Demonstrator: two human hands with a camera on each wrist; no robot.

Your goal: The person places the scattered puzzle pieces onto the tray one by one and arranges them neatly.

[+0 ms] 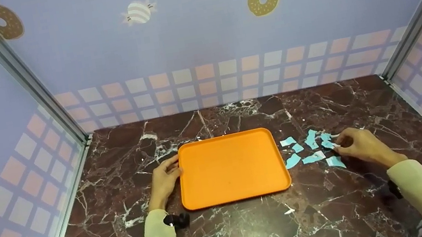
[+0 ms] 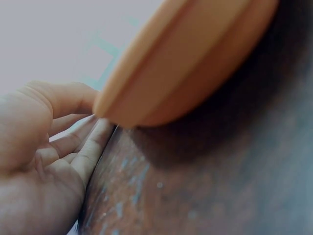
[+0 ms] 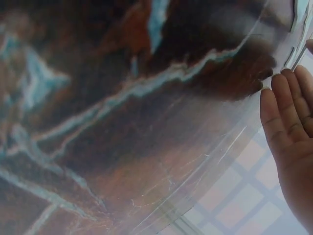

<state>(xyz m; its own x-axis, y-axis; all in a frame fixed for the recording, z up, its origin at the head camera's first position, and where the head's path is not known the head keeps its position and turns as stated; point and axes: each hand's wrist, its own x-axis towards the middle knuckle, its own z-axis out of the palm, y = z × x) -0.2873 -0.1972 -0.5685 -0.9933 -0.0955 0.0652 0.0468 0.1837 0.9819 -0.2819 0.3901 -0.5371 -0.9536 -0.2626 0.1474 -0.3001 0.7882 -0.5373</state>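
1. An orange rectangular plastic tray (image 1: pixel 232 168), long axis left to right, is pinched at its left rim by the left hand's (image 1: pixel 164 182) thumb and fingers.
2. Between tray and right hand (image 1: pixel 363 146) (the nearer) are spread torn light-blue paper scraps (image 1: pixel 311 140), one pinched in its nearly closed fingertips.

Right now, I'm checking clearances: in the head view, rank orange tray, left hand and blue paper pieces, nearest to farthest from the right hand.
1. Blue paper pieces: beside the right hand.
2. Orange tray: left of them.
3. Left hand: at tray's left edge.
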